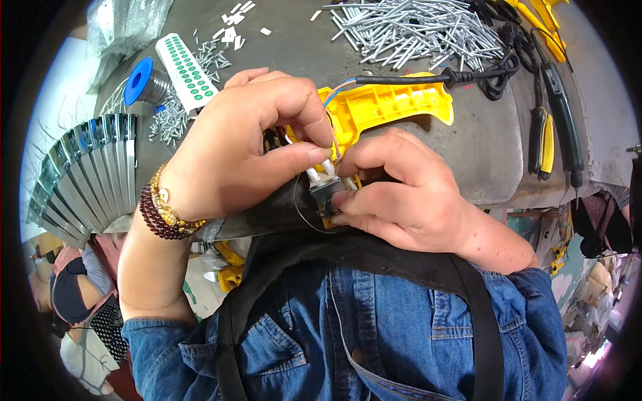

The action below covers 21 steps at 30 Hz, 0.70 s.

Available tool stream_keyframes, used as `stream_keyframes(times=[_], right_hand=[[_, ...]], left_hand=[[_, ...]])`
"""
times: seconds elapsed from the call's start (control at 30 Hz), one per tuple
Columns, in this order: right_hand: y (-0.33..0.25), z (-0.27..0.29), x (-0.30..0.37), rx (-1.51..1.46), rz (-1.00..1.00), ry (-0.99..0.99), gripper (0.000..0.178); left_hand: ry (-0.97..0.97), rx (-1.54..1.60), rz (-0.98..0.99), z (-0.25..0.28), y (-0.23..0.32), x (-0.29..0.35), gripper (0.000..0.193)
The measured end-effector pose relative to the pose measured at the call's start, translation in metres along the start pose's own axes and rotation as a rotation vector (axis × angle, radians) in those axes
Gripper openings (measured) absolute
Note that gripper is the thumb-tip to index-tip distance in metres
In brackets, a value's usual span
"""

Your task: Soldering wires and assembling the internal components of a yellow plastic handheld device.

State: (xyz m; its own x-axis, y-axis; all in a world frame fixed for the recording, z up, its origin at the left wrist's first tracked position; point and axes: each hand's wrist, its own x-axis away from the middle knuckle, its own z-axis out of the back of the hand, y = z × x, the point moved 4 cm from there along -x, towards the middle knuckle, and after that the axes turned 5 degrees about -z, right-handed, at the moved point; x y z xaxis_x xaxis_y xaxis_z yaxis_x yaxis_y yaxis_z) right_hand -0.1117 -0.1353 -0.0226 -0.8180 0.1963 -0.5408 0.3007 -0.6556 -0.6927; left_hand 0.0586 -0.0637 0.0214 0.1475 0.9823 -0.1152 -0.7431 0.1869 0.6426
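A yellow plastic housing half, shaped like a tool shell with a handle, lies on the bench edge just beyond my hands. A black power cord runs over it and splits into thin blue and brown wires. In front of the housing, my right hand grips a small dark grey block, which looks like a switch, between thumb and fingers. White-sleeved leads stand at its far side. My left hand pinches a thin wire just above those leads; the fingers partly hide the joint.
Long screws are heaped at the back. Small screws, a label strip and a blue solder spool lie left, beside fanned metal strips. Pliers and an electric screwdriver lie right.
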Motion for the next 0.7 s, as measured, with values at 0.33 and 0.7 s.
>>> stream_keyframes(times=[0.33,0.7], right_hand=[[-0.008,0.000,-0.009,0.058,-0.077,0.004,0.021],[-0.003,0.001,-0.008,0.009,-0.213,-0.013,0.017]], left_hand=[[0.353,-0.121,-0.027,-0.031,0.015,0.067,0.042],[0.448,-0.164,-0.072,-0.035,0.013,0.064,0.051]])
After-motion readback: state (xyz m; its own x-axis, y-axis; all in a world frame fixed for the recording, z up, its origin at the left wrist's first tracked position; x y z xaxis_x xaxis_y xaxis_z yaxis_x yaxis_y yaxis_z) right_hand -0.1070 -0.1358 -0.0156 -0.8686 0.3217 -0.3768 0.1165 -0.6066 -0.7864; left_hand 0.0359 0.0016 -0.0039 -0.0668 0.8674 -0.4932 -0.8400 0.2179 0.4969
